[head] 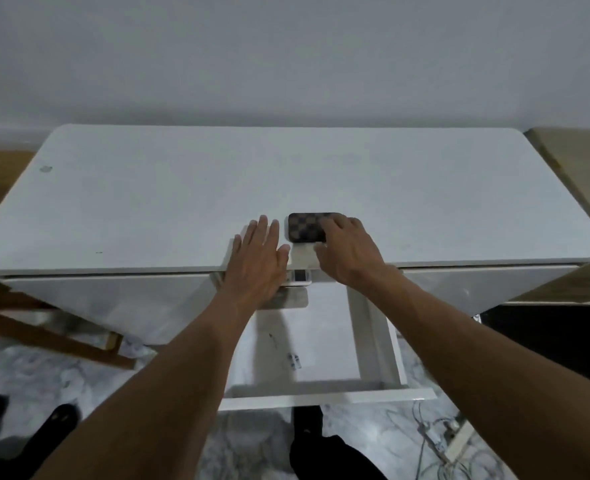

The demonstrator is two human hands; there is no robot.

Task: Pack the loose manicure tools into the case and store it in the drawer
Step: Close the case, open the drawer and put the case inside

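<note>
— Hands first: what are they doing?
— Left hand [257, 258] is lying flat and released, fingers spread, on the white table [148, 209] at centre frame. Right hand [347, 251] is resting its fingers on the checkered case [305, 226], not clenching.
— Where is the case sitting?
— Closed, on the tabletop near the front edge, just above the open drawer [373, 327] at lower centre.

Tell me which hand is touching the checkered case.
The right hand: its fingers rest on the checkered case. The left hand lies flat beside it.
</note>
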